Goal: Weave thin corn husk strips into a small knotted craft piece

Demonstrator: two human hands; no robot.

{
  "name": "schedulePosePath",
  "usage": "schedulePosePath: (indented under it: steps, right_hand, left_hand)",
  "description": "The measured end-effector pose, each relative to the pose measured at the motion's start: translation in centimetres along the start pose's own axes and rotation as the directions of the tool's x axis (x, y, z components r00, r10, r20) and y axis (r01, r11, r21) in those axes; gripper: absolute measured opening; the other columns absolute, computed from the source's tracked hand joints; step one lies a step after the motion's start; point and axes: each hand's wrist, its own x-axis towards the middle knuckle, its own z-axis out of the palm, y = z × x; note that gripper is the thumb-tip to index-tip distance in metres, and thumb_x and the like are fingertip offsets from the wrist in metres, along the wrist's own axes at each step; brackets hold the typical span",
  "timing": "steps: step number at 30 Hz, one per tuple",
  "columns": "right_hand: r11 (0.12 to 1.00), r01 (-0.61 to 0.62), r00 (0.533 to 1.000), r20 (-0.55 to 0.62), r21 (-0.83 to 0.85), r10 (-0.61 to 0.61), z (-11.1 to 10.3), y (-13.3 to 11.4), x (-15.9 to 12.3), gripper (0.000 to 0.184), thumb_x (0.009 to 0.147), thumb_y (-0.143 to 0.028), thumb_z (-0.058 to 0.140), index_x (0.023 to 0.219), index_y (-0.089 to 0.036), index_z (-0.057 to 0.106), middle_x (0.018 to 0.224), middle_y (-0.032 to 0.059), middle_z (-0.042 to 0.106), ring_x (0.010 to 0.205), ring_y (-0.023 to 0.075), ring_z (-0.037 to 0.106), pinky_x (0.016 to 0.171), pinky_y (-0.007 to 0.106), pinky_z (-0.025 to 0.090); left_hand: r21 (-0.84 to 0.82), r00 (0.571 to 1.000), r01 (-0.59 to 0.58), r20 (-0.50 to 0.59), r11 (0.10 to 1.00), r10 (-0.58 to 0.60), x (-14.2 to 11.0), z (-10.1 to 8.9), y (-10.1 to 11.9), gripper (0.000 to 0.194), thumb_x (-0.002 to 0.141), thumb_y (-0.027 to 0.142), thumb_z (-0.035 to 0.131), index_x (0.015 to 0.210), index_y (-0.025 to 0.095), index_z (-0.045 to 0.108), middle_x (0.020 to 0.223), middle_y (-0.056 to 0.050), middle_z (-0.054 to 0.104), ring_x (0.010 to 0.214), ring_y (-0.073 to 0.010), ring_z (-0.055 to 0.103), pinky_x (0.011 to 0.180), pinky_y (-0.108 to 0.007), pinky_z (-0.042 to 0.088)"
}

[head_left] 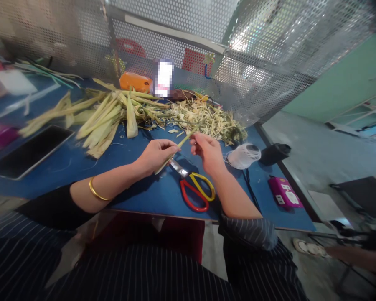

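Pale green strip is slanting between the two hands, above the near middle of the blue table. From where I am standing, the left hand is pinching it between thumb and fingers, with its lower end sticking out below the palm. The right hand is curling its fingertips at the upper end; whether they are pressing on the strip, I cannot tell.

Scissors with one red and one yellow handle are lying directly beneath the hands, filling the space under the strip; the left hand is partly hiding the blades. Just beyond the fingers, a heap of shredded pieces is crowding the table, and a bundle of long husks is spreading from it toward the left. An orange packet and a lit screen, blurred out, are standing behind these, before a perforated metal panel.

Near the right forearm, a white thread spool is sitting beside a black spool, and a purple packet is resting toward the table's right edge. A dark flat device is occupying the left side. A gold bangle is circling the left forearm.
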Motion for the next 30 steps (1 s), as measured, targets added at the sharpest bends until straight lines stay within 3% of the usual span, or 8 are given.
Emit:
schedulePosePath:
  steps: [6,12,20,26,30]
  right_hand:
    - [0.916,-0.115,0.971,-0.151,0.384,0.185,-2.5,-0.2,2.0,0.015,0.085,-0.028,0.062,0.08,-0.015,0.067,0.057,-0.0081,0.045,0.046,0.0012,0.042,0.042,0.013,0.037]
    - [0.831,-0.211,0.92,-0.183,0.515,0.347,-3.0,-0.5,2.5,0.017,0.091,-0.024,0.055,0.078,-0.015,0.061,0.054,-0.0088,0.045,0.043,0.0005,0.043,0.04,0.009,0.037]
    - [0.882,-0.188,0.875,-0.335,0.431,0.35,-3.4,0.1,3.0,0.017,0.088,-0.014,0.054,0.072,-0.012,0.061,0.05,-0.0081,0.045,0.039,0.0,0.042,0.036,0.009,0.034]
    - [0.956,-0.116,0.879,-0.42,0.269,0.225,-3.2,1.2,3.5,0.016,0.08,-0.015,0.062,0.065,-0.014,0.059,0.047,-0.0077,0.047,0.038,0.0014,0.043,0.034,0.01,0.032]
    - [0.965,-0.078,0.864,-0.466,0.251,0.191,-2.5,1.4,3.6,0.017,0.08,-0.015,0.061,0.063,-0.014,0.058,0.047,-0.0075,0.047,0.038,0.0018,0.043,0.034,0.011,0.031]
  left_hand:
    - [0.224,0.993,-0.06,0.108,0.973,0.036,-0.4,0.3,-0.3,0.017,0.082,0.031,0.062,0.078,0.016,0.067,0.048,0.004,0.045,0.041,-0.0073,0.039,0.041,-0.021,0.029]
    - [0.226,0.993,-0.027,0.121,0.974,0.0,-0.4,0.3,-0.2,0.016,0.084,0.027,0.059,0.073,0.017,0.063,0.047,0.005,0.042,0.04,-0.0067,0.036,0.042,-0.021,0.028]
    - [0.258,0.991,0.038,0.111,0.965,-0.069,-0.6,0.7,-0.1,0.016,0.084,0.023,0.058,0.069,0.018,0.058,0.044,0.006,0.039,0.038,-0.0065,0.033,0.04,-0.021,0.024]
    - [-0.027,0.959,0.237,0.164,0.971,-0.23,-1.0,1.5,-0.5,0.02,0.088,0.019,0.056,0.068,0.017,0.056,0.045,0.006,0.037,0.036,-0.0043,0.028,0.039,-0.02,0.018]
    - [-0.104,0.955,0.271,0.149,0.957,-0.254,-1.3,2.1,-0.5,0.022,0.09,0.017,0.053,0.068,0.016,0.056,0.048,0.006,0.036,0.036,-0.0035,0.028,0.038,-0.02,0.017]
